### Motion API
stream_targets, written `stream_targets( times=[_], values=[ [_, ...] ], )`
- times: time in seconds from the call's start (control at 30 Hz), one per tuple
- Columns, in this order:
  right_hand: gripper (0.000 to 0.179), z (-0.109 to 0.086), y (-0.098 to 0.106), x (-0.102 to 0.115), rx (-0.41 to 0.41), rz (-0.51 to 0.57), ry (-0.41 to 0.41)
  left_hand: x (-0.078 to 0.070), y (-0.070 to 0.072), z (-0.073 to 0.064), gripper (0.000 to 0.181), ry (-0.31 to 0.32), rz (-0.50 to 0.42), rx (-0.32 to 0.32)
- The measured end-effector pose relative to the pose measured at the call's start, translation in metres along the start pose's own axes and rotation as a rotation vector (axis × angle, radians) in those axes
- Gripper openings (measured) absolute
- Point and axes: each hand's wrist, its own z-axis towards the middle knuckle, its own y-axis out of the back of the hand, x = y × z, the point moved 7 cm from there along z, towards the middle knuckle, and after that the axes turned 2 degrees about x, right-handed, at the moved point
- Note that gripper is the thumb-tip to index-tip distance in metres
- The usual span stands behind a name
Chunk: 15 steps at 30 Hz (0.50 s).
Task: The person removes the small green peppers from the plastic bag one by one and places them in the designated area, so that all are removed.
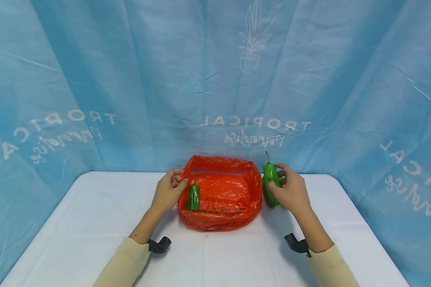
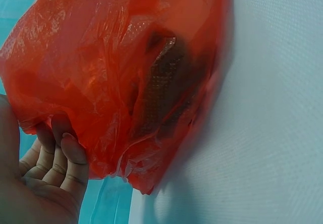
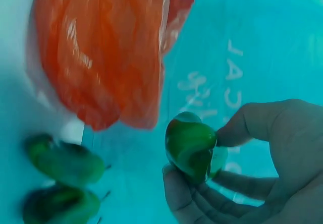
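Observation:
A red plastic bag (image 1: 220, 221) stands on the table with its mouth spread wide. My left hand (image 1: 169, 191) pinches the bag's left rim, and in the left wrist view its fingers (image 2: 74, 149) lie against the film. Inside the bag, near that hand, a green pepper (image 1: 193, 197) stands with its stem up. My right hand (image 1: 291, 189) holds another green pepper (image 1: 270, 172) stem upward, just right of the bag, between thumb and fingers. Below it, the right wrist view shows more green peppers (image 3: 65, 161) lying beside the bag.
The white table (image 1: 230, 259) reaches back to a blue printed curtain (image 1: 165, 99), close behind the bag. Through the red film, the left wrist view shows a dark shape (image 2: 164, 85). A black curved piece sits at each wrist, such as the left one (image 1: 160, 245).

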Motion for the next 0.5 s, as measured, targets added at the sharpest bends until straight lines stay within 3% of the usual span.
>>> stream_targets(
  times=[0.3,0.5],
  values=[
    [0.059,0.009,0.015,-0.024,-0.002,-0.056,0.017,-0.003,0.001,-0.001,0.03,-0.001,0.006,0.001],
    [0.062,0.011,0.022,-0.038,0.003,-0.084,-0.019,-0.003,0.001,-0.001,0.03,-0.006,0.0,0.007]
  ],
)
